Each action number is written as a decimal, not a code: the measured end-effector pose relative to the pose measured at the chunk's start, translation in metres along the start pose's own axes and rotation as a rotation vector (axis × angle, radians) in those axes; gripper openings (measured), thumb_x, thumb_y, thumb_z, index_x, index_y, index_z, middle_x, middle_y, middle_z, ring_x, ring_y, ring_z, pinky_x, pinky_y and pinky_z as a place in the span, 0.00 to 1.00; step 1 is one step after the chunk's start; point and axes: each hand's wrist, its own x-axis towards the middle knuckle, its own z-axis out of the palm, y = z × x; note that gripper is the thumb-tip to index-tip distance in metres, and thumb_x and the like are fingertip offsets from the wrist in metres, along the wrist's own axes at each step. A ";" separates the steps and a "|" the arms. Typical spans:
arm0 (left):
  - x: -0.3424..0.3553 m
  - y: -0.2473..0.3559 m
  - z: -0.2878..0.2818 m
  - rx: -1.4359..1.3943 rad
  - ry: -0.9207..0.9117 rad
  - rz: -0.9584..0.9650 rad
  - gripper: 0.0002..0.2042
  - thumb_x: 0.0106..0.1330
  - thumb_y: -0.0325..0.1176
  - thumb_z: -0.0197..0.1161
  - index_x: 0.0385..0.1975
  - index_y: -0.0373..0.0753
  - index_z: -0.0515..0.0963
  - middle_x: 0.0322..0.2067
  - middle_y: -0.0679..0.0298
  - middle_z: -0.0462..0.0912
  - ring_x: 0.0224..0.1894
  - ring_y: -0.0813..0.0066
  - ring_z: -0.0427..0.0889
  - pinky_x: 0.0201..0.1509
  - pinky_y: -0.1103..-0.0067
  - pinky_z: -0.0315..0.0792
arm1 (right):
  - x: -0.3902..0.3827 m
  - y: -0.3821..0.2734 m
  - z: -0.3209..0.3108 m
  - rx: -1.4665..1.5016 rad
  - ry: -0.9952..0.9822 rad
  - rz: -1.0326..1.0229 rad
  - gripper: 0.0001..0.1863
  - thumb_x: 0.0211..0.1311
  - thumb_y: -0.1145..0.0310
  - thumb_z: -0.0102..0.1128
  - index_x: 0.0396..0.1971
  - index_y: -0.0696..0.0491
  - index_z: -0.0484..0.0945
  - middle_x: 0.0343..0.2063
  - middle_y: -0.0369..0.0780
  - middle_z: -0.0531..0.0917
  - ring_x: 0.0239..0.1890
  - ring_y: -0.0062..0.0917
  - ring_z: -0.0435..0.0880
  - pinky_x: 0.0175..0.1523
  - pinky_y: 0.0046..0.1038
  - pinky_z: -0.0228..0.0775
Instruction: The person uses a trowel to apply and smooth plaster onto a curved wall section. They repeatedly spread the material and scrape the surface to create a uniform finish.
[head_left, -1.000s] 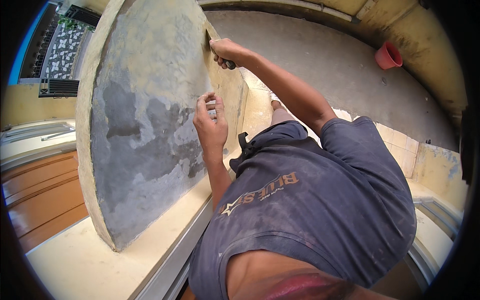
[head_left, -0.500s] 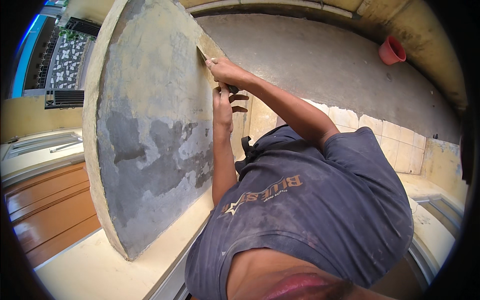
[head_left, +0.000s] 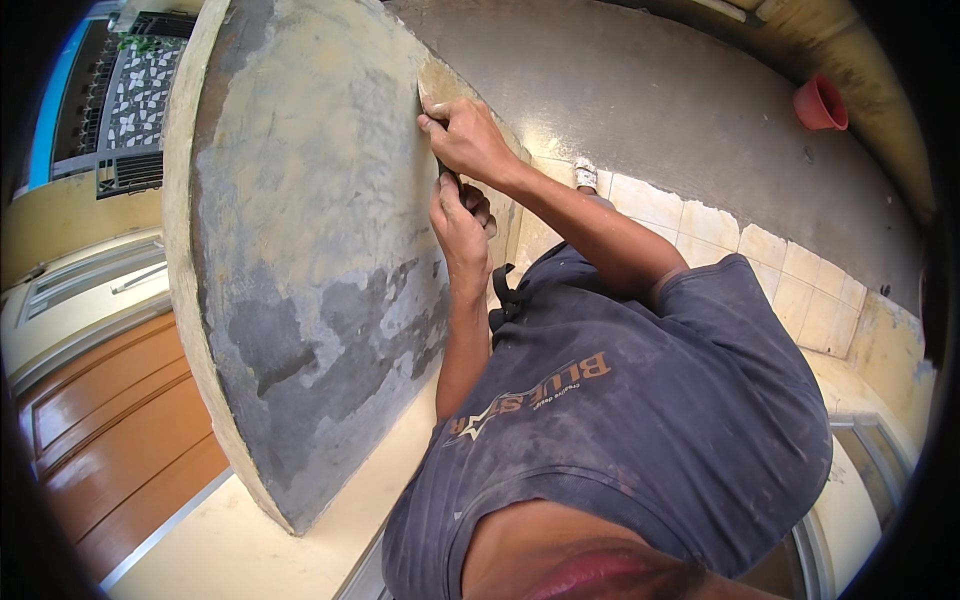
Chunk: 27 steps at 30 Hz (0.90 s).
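A wall (head_left: 310, 200) with patchy yellow and grey plaster rises in front of me on the left. My right hand (head_left: 468, 138) is closed round a scraper (head_left: 446, 170), high against the wall's right edge. Only a bit of its thin blade and the dark handle show; the fingers hide the rest. Just below, my left hand (head_left: 462, 222) has its fingers curled at the handle's lower end, close to the wall face. A bare tan patch (head_left: 440, 82) lies beside the blade.
A red bucket (head_left: 822, 104) stands on the grey concrete floor (head_left: 640, 90) at the far right. Pale tiles (head_left: 700, 222) border the concrete, and my foot (head_left: 586, 172) is on them. A brown door (head_left: 125, 430) and a pale ledge (head_left: 220, 540) lie left and below.
My view has shifted, so the wall sits lower and further right. The left hand's fingers, stretched out before, are now curled at the handle. The right hand keeps its hold. My foot has come into view.
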 end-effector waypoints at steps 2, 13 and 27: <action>0.003 0.002 0.004 0.000 -0.017 -0.054 0.15 0.84 0.48 0.46 0.40 0.43 0.69 0.24 0.74 0.64 0.20 0.86 0.60 0.20 0.82 0.53 | 0.007 0.004 -0.002 0.044 -0.031 0.031 0.14 0.69 0.72 0.57 0.35 0.69 0.86 0.17 0.61 0.78 0.16 0.43 0.79 0.32 0.45 0.73; 0.004 -0.009 0.037 -0.052 0.054 -0.070 0.15 0.84 0.45 0.44 0.54 0.42 0.71 0.25 0.72 0.70 0.20 0.86 0.66 0.20 0.83 0.58 | 0.014 0.005 -0.013 0.052 -0.080 0.064 0.15 0.69 0.76 0.56 0.47 0.69 0.85 0.26 0.66 0.78 0.25 0.54 0.84 0.39 0.47 0.75; -0.001 -0.020 0.053 -0.094 0.034 -0.007 0.14 0.84 0.46 0.43 0.52 0.43 0.70 0.23 0.72 0.66 0.16 0.84 0.62 0.18 0.81 0.56 | 0.022 0.007 -0.020 0.131 -0.006 -0.070 0.11 0.65 0.79 0.55 0.36 0.70 0.85 0.26 0.66 0.80 0.27 0.58 0.84 0.41 0.49 0.75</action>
